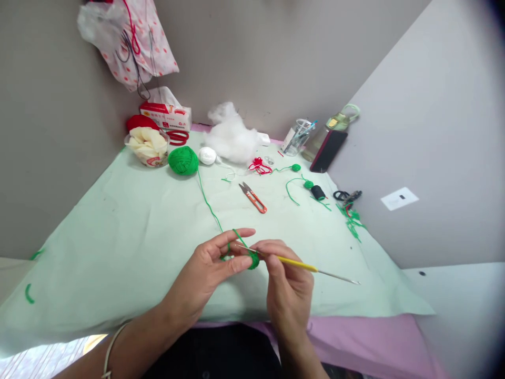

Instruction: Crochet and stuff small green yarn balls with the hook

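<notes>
Closest to the lens, two bare forearms reach in from the bottom edge, the left one wearing a thin pale bracelet (pixel 111 347) at the wrist. Left hand (pixel 209 268) has its thumb and fingers drawn together, pinching a small green crocheted piece (pixel 253 260), with a loop of green yarn (pixel 209 205) lying over the extended index finger. Right hand (pixel 286 287) is closed in a pen-like pinch on a yellow-handled crochet hook (pixel 300 263), whose metal tail points off to the right; the hook end seems to be pushed into the green piece, though the fingers hide the tip. Both hands meet just above the near part of a pale green cloth (pixel 118 237) that covers the table.

From the work, the yarn runs away across the cloth to a green yarn ball (pixel 183 160) near the far edge. Beside that ball lie a small white yarn ball (pixel 207 155) and a heap of white stuffing (pixel 231 136). Left of them stands a clear tub (pixel 148 147) of pale pieces, with a tissue box (pixel 165 115) behind it. Orange-handled thread snips (pixel 253 198) lie open on the cloth mid-table, well apart from the hands. Farther right are a red thread tangle (pixel 259 166), two small green crocheted balls (pixel 295 167) with tails, a black spool (pixel 317 192), and loose green yarn scraps (pixel 352 220). A clear cup (pixel 296 137) of tools stands against the wall.
</notes>
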`<state>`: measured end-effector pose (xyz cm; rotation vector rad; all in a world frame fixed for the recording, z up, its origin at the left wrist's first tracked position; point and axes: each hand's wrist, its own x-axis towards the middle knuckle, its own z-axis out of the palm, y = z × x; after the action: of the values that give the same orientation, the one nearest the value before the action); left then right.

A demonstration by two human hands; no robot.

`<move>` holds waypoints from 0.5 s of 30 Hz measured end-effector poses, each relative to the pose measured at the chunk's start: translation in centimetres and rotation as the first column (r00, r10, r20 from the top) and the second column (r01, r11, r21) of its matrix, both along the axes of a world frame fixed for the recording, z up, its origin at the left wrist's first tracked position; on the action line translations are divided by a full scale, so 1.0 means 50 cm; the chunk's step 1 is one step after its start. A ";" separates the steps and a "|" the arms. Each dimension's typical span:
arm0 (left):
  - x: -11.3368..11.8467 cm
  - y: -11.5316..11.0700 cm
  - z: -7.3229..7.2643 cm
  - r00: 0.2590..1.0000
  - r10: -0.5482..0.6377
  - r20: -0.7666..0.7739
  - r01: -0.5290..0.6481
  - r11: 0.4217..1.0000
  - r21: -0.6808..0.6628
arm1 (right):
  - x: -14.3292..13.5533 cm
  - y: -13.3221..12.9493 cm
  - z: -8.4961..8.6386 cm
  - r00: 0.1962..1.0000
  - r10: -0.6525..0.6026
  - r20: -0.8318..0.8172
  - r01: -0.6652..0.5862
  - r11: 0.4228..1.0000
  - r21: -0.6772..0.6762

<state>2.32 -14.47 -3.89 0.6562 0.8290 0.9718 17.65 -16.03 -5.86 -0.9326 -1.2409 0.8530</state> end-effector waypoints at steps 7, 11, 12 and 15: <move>-0.003 0.002 0.002 0.998 0.015 -0.059 -0.012 0.999 0.047 | 0.005 0.012 -0.004 0.980 0.024 -0.196 -0.045 0.994 -0.102; -0.006 0.002 0.007 0.999 -0.008 -0.047 0.010 0.999 0.042 | 0.009 0.017 0.012 0.976 0.048 -0.212 -0.073 0.991 -0.113; -0.007 0.001 0.007 0.999 -0.011 -0.048 0.013 0.999 0.044 | 0.011 0.016 0.015 0.977 0.059 -0.205 -0.082 0.991 -0.107; -0.010 0.000 0.007 0.998 -0.013 -0.059 0.017 0.998 0.064 | 0.017 0.007 0.018 0.987 0.073 -0.146 -0.085 0.993 -0.079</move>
<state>1.83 -14.48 -3.56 0.7485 0.8457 0.9731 18.48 -15.66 -4.94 -0.8785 -1.1305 1.0252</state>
